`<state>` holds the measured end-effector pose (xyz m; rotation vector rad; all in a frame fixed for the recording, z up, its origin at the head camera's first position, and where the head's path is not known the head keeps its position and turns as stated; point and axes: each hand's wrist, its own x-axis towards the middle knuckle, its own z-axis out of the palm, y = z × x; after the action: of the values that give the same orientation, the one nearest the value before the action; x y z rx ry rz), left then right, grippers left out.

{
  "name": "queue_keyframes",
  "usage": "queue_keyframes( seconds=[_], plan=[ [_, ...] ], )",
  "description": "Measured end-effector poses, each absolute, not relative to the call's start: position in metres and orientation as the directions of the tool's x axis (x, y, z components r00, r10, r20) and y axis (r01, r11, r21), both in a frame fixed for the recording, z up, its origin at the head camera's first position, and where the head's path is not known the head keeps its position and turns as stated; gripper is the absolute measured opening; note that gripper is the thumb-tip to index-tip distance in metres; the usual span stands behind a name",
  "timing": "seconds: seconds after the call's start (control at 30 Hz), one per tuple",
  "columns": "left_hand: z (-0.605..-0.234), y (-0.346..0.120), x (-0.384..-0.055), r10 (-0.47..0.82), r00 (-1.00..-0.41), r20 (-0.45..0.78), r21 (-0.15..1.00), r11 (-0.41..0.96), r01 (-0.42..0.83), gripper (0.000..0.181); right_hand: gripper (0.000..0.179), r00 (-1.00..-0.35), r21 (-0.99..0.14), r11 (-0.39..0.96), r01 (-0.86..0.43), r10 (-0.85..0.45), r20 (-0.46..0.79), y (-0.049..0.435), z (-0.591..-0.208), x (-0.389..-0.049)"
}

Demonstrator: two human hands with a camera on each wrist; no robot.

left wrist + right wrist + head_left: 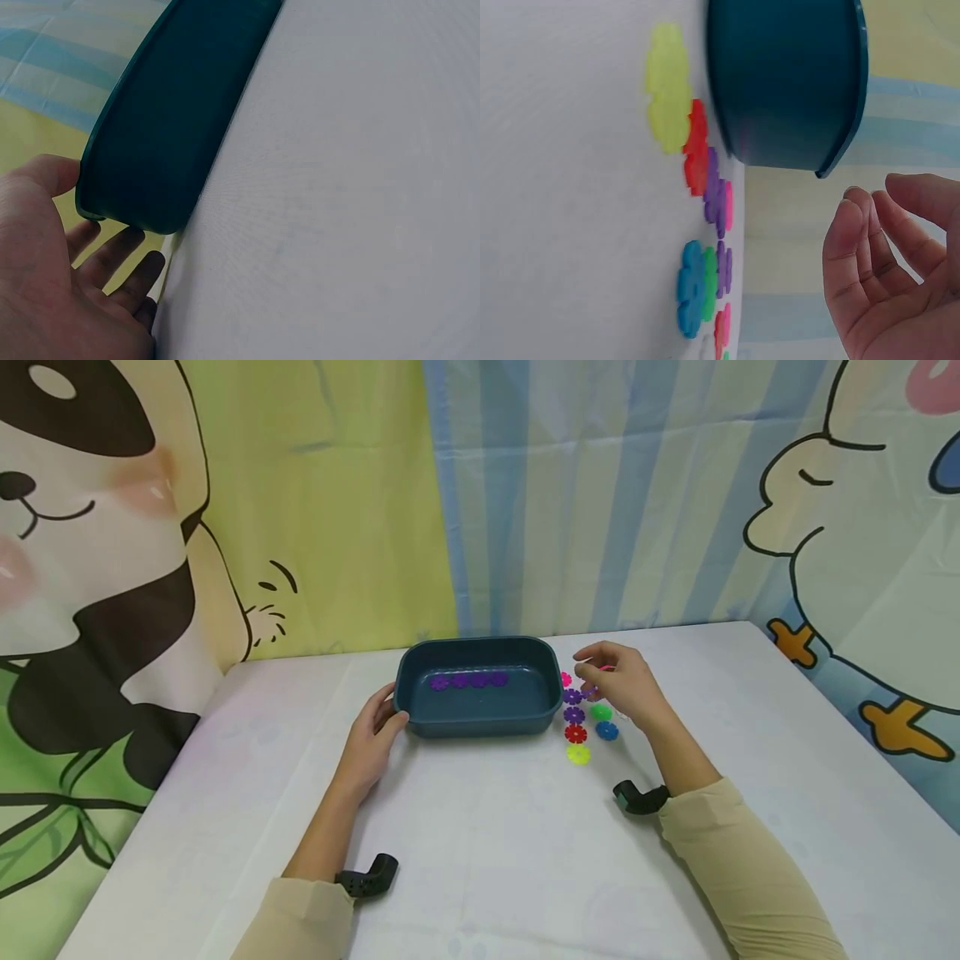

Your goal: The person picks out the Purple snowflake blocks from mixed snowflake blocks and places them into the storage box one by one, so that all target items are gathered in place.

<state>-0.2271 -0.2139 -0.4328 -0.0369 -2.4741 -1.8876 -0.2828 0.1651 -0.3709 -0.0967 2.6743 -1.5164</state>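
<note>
1. Head view: white bench (480, 860) carries a deep-teal, round-cornered basin (480, 727).
2. Left grip (367, 743) holds the basin's left end; right grip (624, 681) is released, loosely curved.
3. Multicoloured flower discs (576, 733) lie beside its right end, four purple discs (478, 680) inside.

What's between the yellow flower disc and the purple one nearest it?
In the head view, a red disc lies between the yellow disc and that purple disc.

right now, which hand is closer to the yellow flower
Right. The right hand is beyond the yellow flower, slightly right; the left hand is well left, holding the tub.
</note>
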Motion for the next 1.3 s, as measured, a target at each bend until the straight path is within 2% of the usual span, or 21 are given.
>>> queue_keyframes(
  seconds=[0.23, 0.7, 0.97, 1.3],
  plan=[
    [-0.433, -0.215, -0.226, -0.011, -0.999, 0.032, 0.964, 0.264, 0.028, 0.058, 0.034, -0.987, -0.808, 0.589, 0.022, -0.116, -0.111, 0.166, -0.384, -0.286],
    [-0.433, -0.215, -0.227, -0.003, -0.999, 0.044, 0.967, 0.251, 0.042, 0.058, 0.031, -0.963, -0.637, 0.764, 0.104, -0.083, -0.256, 0.162, -0.39, -0.286],
    [-0.435, -0.214, -0.23, -0.003, -0.999, 0.047, 0.964, 0.263, 0.045, 0.058, 0.033, -0.962, -0.579, 0.812, 0.074, -0.095, -0.256, 0.161, -0.393, -0.284],
    [-0.434, -0.214, -0.228, -0.01, -0.999, 0.038, 0.961, 0.276, 0.034, 0.058, 0.028, -0.967, -0.585, 0.81, 0.039, -0.116, -0.226, 0.159, -0.395, -0.284]
  ],
)
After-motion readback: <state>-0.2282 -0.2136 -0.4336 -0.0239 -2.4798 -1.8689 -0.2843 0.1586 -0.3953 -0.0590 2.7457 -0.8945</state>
